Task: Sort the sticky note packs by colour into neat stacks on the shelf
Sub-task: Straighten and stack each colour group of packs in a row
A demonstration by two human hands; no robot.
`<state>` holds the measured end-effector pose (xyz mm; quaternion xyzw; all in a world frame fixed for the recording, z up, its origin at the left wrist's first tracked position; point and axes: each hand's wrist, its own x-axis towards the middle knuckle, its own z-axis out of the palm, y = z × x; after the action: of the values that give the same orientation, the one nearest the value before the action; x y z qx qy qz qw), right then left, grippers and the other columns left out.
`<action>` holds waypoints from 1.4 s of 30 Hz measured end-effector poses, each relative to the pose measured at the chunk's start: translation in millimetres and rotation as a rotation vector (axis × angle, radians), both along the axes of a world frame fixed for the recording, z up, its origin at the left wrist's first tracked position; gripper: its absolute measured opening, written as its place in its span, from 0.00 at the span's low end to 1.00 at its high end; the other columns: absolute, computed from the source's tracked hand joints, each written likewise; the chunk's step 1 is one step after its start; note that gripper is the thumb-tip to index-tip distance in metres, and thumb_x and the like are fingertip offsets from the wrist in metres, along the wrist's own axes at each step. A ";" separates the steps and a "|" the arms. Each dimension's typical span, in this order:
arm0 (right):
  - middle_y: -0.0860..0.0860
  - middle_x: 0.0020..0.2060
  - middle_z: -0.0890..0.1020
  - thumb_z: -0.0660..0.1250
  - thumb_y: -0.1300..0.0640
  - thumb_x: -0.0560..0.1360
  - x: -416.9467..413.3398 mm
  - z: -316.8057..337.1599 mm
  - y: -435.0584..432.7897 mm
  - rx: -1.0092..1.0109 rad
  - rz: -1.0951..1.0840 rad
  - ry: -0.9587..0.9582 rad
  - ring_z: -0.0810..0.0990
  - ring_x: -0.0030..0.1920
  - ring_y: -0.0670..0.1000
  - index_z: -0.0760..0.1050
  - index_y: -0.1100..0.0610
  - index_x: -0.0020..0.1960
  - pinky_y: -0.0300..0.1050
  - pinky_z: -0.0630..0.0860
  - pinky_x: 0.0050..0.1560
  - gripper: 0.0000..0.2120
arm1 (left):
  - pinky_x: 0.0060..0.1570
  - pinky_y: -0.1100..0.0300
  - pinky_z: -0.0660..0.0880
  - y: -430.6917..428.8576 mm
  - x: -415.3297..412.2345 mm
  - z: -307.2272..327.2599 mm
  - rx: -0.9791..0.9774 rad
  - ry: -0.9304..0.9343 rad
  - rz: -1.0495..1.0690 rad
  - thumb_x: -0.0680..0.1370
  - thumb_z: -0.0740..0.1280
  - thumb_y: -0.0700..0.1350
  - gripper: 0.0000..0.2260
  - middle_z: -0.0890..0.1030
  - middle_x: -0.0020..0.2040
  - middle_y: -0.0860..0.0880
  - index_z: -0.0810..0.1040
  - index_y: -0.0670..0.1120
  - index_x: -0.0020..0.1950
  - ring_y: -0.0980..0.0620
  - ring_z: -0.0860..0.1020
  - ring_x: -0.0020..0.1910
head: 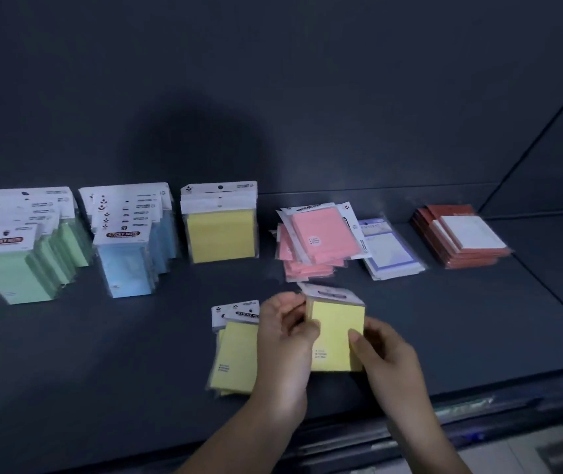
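Observation:
Both hands hold a bundle of yellow sticky note packs [338, 331] just above the dark shelf [102, 371]. My left hand [285, 340] grips its left edge and my right hand [382, 350] grips its lower right corner. Two more yellow packs [235, 354] lie flat on the shelf to the left, partly hidden by my left hand. At the back stand a green stack [26, 248], a blue stack [129, 241] and a short yellow stack [221, 230].
An untidy pink pile [317, 241], a purple-bordered pile [389, 251] and a red-backed pile [461, 237] lie at the back right. The shelf's front edge [478, 401] runs just below my wrists. A side wall rises at the right.

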<state>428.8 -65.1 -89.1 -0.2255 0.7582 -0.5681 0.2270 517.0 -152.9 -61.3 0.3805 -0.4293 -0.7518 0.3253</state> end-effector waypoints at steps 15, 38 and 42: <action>0.42 0.46 0.80 0.66 0.68 0.74 29.4 26.8 -134.5 -0.304 0.278 0.174 0.79 0.48 0.42 0.73 0.53 0.59 0.39 0.76 0.52 0.17 | 0.60 0.50 0.75 -111.2 49.8 10.7 -0.614 -0.170 0.078 0.77 0.65 0.40 0.21 0.79 0.60 0.50 0.68 0.48 0.70 0.53 0.77 0.59; 0.53 0.74 0.60 0.57 0.62 0.80 18.6 -22.1 -190.5 -0.002 0.310 0.418 0.59 0.74 0.49 0.49 0.59 0.76 0.48 0.60 0.73 0.28 | 0.67 0.52 0.68 -146.5 29.1 -55.0 -0.756 -0.504 0.205 0.78 0.63 0.38 0.21 0.72 0.68 0.47 0.65 0.44 0.72 0.51 0.70 0.67; 0.53 0.74 0.60 0.57 0.64 0.79 17.7 -19.5 -194.3 0.007 0.296 0.403 0.59 0.74 0.48 0.48 0.59 0.76 0.47 0.59 0.73 0.29 | 0.70 0.51 0.64 -147.3 29.4 -54.6 -0.751 -0.469 0.191 0.79 0.62 0.38 0.23 0.66 0.73 0.47 0.63 0.43 0.73 0.51 0.66 0.71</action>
<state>446.5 -259.4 -108.5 -0.4421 0.7488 -0.4695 0.1530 546.4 -300.1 -115.8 0.4340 -0.6973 -0.4043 0.4025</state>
